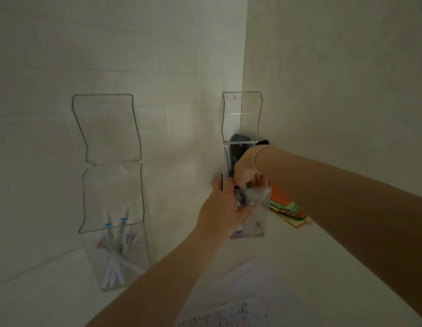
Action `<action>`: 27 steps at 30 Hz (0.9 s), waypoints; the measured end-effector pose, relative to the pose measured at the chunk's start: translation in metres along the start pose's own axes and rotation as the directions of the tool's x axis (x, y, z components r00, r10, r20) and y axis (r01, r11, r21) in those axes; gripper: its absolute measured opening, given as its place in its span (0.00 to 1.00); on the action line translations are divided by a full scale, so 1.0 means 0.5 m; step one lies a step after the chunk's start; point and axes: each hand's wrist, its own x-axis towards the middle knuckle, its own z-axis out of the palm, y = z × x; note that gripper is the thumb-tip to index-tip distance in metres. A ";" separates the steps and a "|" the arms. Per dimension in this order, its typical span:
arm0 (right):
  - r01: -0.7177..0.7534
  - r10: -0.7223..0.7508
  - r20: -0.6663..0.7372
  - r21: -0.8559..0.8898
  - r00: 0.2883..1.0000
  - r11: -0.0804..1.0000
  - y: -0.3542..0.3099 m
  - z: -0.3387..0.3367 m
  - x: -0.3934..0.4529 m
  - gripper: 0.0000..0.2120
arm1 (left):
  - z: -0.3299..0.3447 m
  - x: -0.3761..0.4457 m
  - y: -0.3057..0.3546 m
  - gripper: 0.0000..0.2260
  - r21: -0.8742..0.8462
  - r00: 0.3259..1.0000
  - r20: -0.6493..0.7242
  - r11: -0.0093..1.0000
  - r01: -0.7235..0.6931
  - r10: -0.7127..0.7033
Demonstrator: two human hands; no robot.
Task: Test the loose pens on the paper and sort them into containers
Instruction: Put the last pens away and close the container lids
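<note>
Both hands are working at the right holder, the clear one in the far right corner where the two walls meet. The left hand is wrapping its near-left side, fingers curled round the clear wall and steadying it. The right hand is coming down from above, fingers bunched at the holder's mouth; it looks to be pinching something there, but the blur is hiding what, so I cannot tell whether a pen is in that grip. Dark shapes are sitting inside the holder, too smeared to name.

Over on the left, the left holder is standing against the brick wall with white pens already in it, blue marks showing on their barrels. The paper, with print on it, is lying at the near edge of the desk, below the arms. Coloured notes are lying just right of the right holder.

Now the risks, as I judge them. The holder is tall and looks light, so a push from above could be tipping it if the left hand eases off. A pen dropped at a slant could be catching the rim and bouncing out toward the notes. And with this dim light, a pen could be landing in the wrong holder.
</note>
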 end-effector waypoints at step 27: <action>0.123 -0.030 -0.142 0.714 0.989 0.689 0.057 0.070 0.117 0.11 | -0.002 0.007 -0.015 0.28 0.080 0.988 -0.045 0.987 -0.143 0.147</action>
